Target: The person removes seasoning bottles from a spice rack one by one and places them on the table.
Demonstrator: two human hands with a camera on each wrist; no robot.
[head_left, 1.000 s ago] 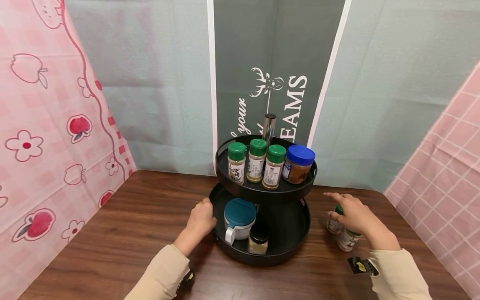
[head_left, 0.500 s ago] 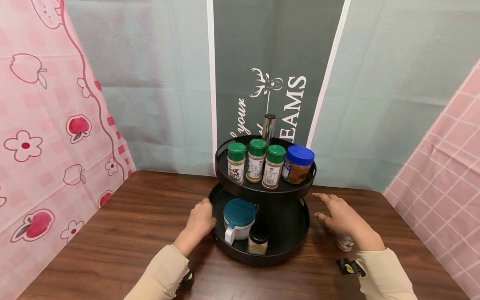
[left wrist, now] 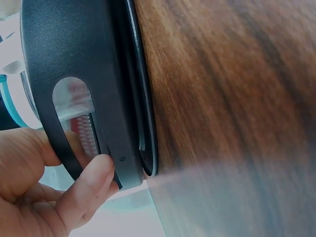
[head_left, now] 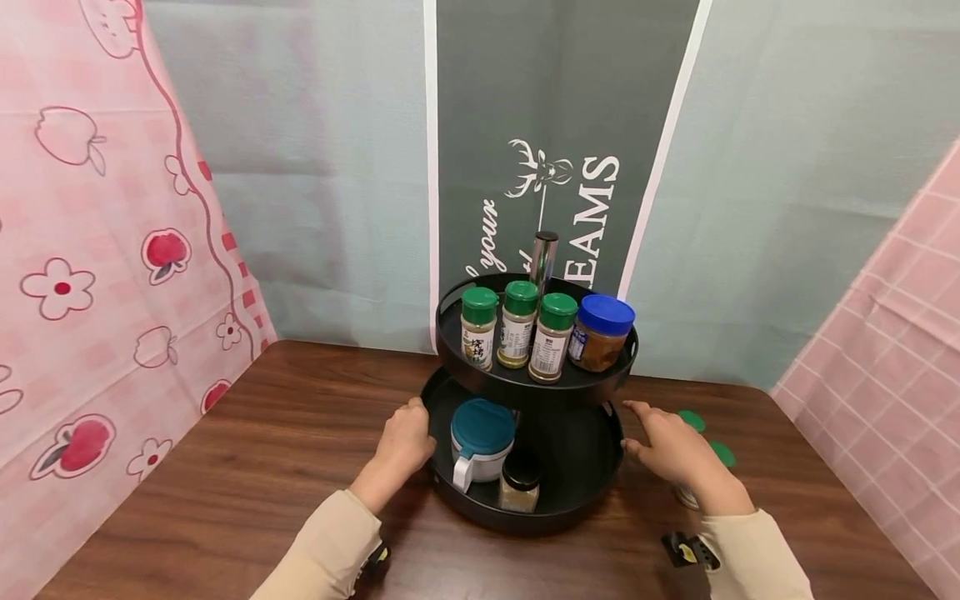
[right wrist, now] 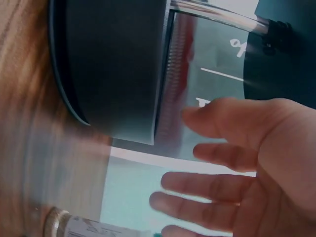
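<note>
A black two-tier round rack [head_left: 525, 522] stands on the wooden table. My left hand [head_left: 405, 437] grips the lower tier's left rim at its handle slot; in the left wrist view the thumb [left wrist: 94, 173] lies on the wall's outer face and fingers pass through the slot. At the lower tier's right rim my right hand [head_left: 675, 446] is held with fingers extended and nothing between them. The lower tier holds a white pot with a teal lid [head_left: 483, 429] and a black-lidded spice jar [head_left: 520, 483]. Several green-capped shakers [head_left: 551, 337] and a blue-lidded jar [head_left: 602, 333] fill the upper tier.
Two more green-capped shakers [head_left: 722, 454] stand on the table [head_left: 300, 450], partly hidden behind the right hand. A metal post [head_left: 543, 257] rises from the rack's centre. Fabric hangings [head_left: 337, 167] enclose the table's back and sides.
My right hand has moved left from above the loose shakers to the lower tier's right rim. The left hand keeps its grip on the rim, and the view has shifted slightly.
</note>
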